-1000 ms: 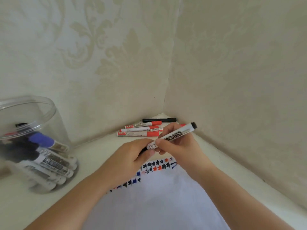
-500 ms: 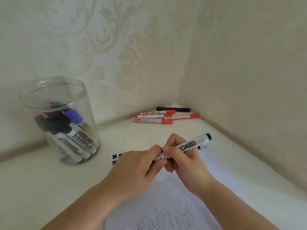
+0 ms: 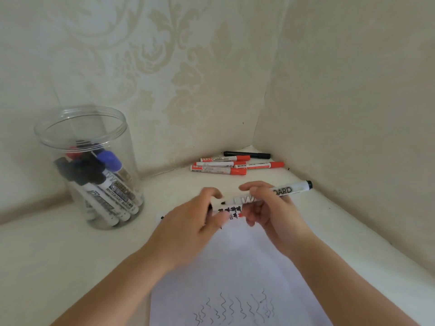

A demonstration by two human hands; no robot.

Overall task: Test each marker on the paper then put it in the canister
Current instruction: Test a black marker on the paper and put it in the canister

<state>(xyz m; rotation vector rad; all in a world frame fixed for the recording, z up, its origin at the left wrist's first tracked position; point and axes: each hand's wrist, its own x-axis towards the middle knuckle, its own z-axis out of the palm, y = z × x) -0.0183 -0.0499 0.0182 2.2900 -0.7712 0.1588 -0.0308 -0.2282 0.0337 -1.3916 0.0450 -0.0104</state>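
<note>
1. The right hand [image 3: 270, 208] curls its fingers [image 3: 250, 185] around a white marker [image 3: 270, 192], its bare nib pointing left.
2. The left hand [image 3: 188, 227] hovers just beside that nib, fingers curled; a dark shape in them may be the cap, though blur prevents telling.
3. Below both hands lies the paper [image 3: 235, 267], already carrying squiggles and coloured marks.
4. The clear canister [image 3: 89, 165] stands well apart at left, holding tested markers; red markers [image 3: 221, 167] and a black pen [image 3: 247, 154] wait in the corner of the surface [image 3: 35, 255].
5. Judged risk: the exposed nib may smear the left fingers, or the loose sheet slide under the stroke.
</note>
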